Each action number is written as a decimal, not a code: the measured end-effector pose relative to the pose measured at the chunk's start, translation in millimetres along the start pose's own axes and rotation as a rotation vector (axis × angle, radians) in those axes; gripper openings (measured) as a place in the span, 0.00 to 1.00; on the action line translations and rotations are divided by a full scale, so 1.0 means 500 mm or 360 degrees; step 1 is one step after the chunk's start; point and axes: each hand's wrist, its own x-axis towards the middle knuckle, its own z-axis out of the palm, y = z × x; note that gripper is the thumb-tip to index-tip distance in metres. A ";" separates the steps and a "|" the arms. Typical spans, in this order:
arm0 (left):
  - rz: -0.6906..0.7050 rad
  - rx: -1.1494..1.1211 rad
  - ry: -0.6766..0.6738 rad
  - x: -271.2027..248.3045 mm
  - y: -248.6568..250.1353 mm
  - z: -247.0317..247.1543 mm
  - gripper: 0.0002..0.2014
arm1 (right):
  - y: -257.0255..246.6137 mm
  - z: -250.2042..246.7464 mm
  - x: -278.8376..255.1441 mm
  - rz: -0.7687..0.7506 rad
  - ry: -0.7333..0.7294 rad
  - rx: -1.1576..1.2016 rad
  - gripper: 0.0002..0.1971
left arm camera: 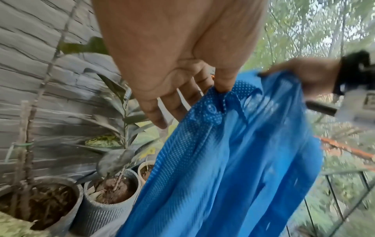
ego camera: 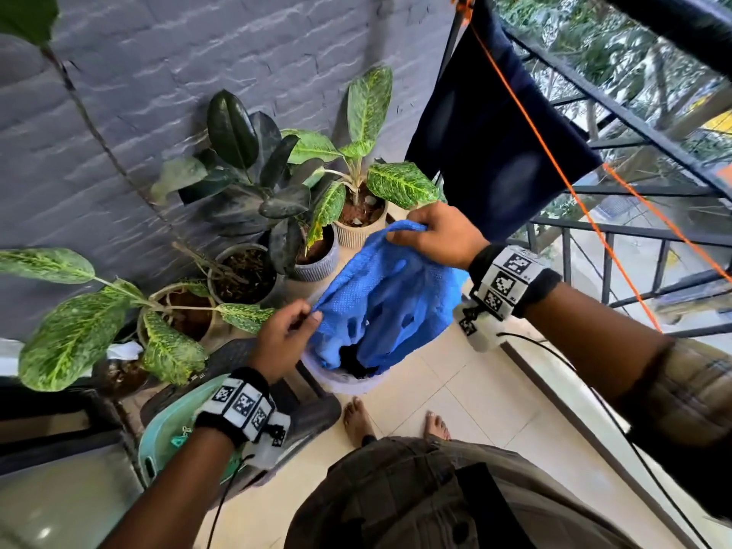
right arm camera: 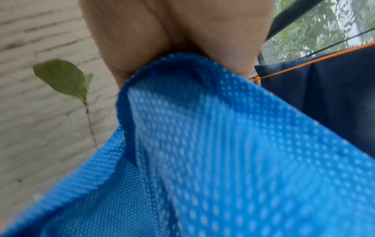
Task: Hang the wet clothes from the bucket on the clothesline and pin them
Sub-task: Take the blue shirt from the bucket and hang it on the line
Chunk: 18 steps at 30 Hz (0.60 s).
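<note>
Potted plants (ego camera: 356, 184) stand along a grey brick wall (ego camera: 198, 53).

Both hands raised in front, each gripping cloth.
Left hand (ego camera: 283, 342) low and near the body, thumb and forefinger pinching a shirt (ego camera: 380, 307) edge, other fingers (left arm camera: 156, 112) loosely extended. Right hand (ego camera: 439, 235) higher and farther out, fingers curled over a bunched edge. Both wrists banded; bare feet below.
</note>
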 end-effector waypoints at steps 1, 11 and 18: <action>0.0013 -0.0006 0.0026 -0.001 0.007 -0.013 0.16 | 0.024 0.006 0.002 0.0059 0.0005 -0.0156 0.11; 0.0021 -0.0164 -0.0072 0.022 0.108 0.015 0.20 | -0.009 0.184 -0.066 -0.0516 -0.0531 -0.0003 0.32; -0.0051 -0.0233 -0.0141 -0.003 0.129 -0.027 0.23 | 0.018 0.192 -0.049 -0.0342 -0.0342 0.0067 0.11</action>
